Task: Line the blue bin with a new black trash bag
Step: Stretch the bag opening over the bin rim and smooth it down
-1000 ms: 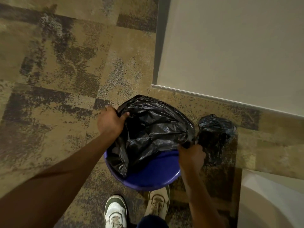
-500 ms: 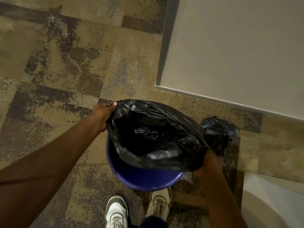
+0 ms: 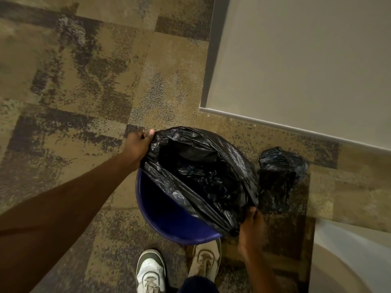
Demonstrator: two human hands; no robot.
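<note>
Both hands are gripping the mouth of the black trash bag (image 3: 203,172) at opposite sides, likely to be stretching it wide enough to fold over the rim. Left hand (image 3: 138,144) is pinching the hem at the far left edge; right hand (image 3: 251,225) is clutching it at the near right. Blue bin (image 3: 169,216) is standing on the carpet (image 3: 84,81) before the shoes (image 3: 150,271), its near rim remaining bare. Another crumpled bag (image 3: 279,176) is lying just beside the bin.

Glossy crinkled plastic trash bag (image 3: 203,166), smooth blue plastic bin (image 3: 169,218), rough mottled carpet (image 3: 74,81).
</note>
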